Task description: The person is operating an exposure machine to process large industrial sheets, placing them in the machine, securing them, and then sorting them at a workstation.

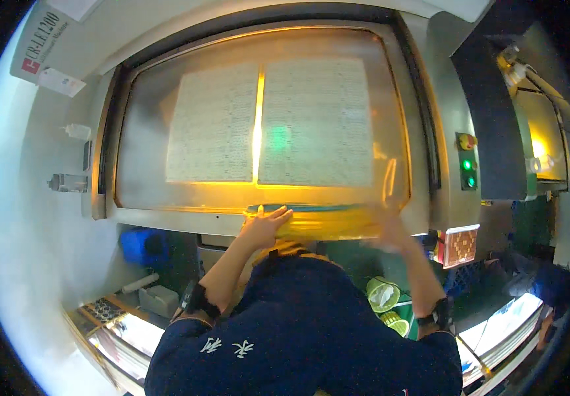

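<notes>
My left hand (265, 223) lies at the front edge of the machine, its fingers spread over the left end of a shiny yellow translucent sheet (328, 226) with a blue-green strip along its far edge. My right hand (385, 228) is at the sheet's right end. Motion smears its fingers, so I cannot tell whether they grip the sheet. Beyond my hands, two pale panels (215, 125) covered in fine rows of marks lie side by side under a clear, glossy cover (146, 132). Yellow light glows through the gap between the panels.
The machine's metal frame (166, 219) surrounds the cover. Lit green buttons and a red-and-yellow knob (468, 142) sit on the right. Clear bottles (68, 183) stand at the left. Below are a blue container (143, 247), green baskets (382, 294) and a brown patterned board (460, 247).
</notes>
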